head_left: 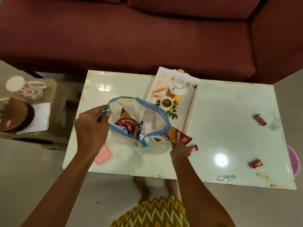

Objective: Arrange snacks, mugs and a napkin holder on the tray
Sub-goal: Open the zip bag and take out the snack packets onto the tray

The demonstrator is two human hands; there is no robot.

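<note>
The right hand pinches a snack packet by its near end, the packet's long axis slanting up and away from the fingers toward the tray, which lies just beyond and slightly left of that hand. The left hand clamps the rim of the zip bag, holding it open over the tray's near end. Bare table stretches right of the right hand.

My left hand is up over the near left part of the table, fingers pinched shut on the rim of the bag; my right hand is lower and to the right, pinching a snack packet; both arms are bare and reach forward.
</note>
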